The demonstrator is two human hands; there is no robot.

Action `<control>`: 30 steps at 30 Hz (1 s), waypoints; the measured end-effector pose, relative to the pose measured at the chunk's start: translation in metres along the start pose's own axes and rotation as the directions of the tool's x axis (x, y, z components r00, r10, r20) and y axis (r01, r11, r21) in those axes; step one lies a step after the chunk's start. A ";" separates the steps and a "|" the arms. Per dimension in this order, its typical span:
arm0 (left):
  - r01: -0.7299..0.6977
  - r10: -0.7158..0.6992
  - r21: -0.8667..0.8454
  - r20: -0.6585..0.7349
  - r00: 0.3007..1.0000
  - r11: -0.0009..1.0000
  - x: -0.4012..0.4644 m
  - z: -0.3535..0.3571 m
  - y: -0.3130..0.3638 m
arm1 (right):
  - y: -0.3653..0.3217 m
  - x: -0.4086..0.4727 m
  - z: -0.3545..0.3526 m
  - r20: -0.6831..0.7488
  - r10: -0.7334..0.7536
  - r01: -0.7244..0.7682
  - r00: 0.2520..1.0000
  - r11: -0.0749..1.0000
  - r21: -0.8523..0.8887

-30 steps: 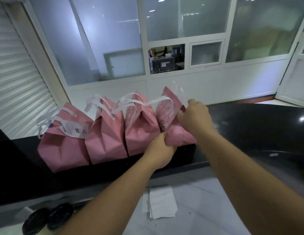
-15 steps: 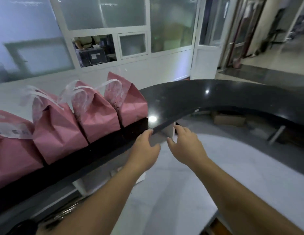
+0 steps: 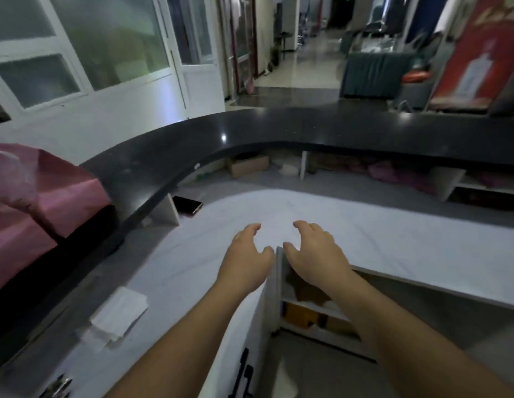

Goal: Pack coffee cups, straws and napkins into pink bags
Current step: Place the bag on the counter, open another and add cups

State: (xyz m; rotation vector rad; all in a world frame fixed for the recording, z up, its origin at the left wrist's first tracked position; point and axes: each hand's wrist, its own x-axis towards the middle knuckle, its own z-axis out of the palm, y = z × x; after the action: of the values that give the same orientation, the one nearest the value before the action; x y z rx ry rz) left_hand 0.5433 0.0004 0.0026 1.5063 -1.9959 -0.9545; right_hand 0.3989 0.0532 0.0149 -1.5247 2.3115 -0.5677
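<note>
Pink paper bags (image 3: 49, 193) stand on the raised black counter (image 3: 192, 139) at the far left, partly cut off by the frame edge. A small stack of white napkins (image 3: 118, 314) lies on the white worktop (image 3: 379, 239) at the lower left. My left hand (image 3: 247, 254) and my right hand (image 3: 313, 251) hover side by side over the worktop's inner corner, fingers loosely curved, holding nothing. Both hands are well right of the bags. No cups or straws show.
A dark phone (image 3: 188, 205) lies on the worktop under the black counter's curve. Open shelves (image 3: 313, 308) with cardboard items sit below the worktop at the right hand. A cabinet door with black handles (image 3: 244, 372) is at the bottom. A corridor runs beyond the counter.
My hands let go of the rightmost pink bag and drew back to the right, down over the white worktop. The view swung right, so the bags slid to the left edge.
</note>
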 end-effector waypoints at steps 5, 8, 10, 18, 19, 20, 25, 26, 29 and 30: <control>-0.100 0.095 0.044 0.096 0.991 0.994 -0.002 0.080 0.067 | 0.097 -0.018 -0.047 -0.071 0.136 -0.133 0.988 0.990 0.043; -0.149 0.140 0.045 0.155 0.978 0.988 -0.010 0.140 0.114 | 0.169 -0.032 -0.079 -0.088 0.216 -0.210 0.973 0.975 0.068; -0.192 0.181 0.042 0.190 0.965 0.981 -0.018 0.181 0.147 | 0.220 -0.043 -0.103 -0.089 0.267 -0.261 0.959 0.962 0.074; -0.362 0.328 0.035 0.347 0.879 0.932 -0.054 0.336 0.277 | 0.399 -0.091 -0.196 -0.206 0.432 -0.417 0.878 0.902 0.110; -0.384 0.346 0.035 0.364 0.865 0.923 -0.058 0.352 0.292 | 0.417 -0.096 -0.206 -0.222 0.451 -0.435 0.864 0.892 0.122; -0.405 0.362 0.036 0.380 0.851 0.914 -0.061 0.367 0.306 | 0.433 -0.101 -0.216 -0.237 0.472 -0.451 0.849 0.882 0.139; -0.472 0.397 0.051 0.467 0.790 0.880 -0.064 0.442 0.358 | 0.507 -0.117 -0.247 -0.271 0.563 -0.524 0.781 0.827 0.205; -0.484 0.401 0.052 0.486 0.776 0.874 -0.063 0.456 0.367 | 0.521 -0.118 -0.252 -0.274 0.582 -0.541 0.765 0.813 0.215; -0.523 0.423 0.031 0.548 0.721 0.852 -0.055 0.501 0.393 | 0.562 -0.118 -0.267 -0.285 0.636 -0.592 0.717 0.771 0.234; -0.534 0.433 0.017 0.565 0.702 0.845 -0.050 0.517 0.403 | 0.576 -0.115 -0.273 -0.292 0.651 -0.606 0.700 0.759 0.240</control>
State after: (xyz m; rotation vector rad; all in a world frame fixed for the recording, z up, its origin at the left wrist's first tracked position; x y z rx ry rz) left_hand -0.0673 0.2421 -0.0282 0.7154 -2.7628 -1.0572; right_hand -0.1437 0.4053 -0.0230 -0.4975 2.7848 -0.8182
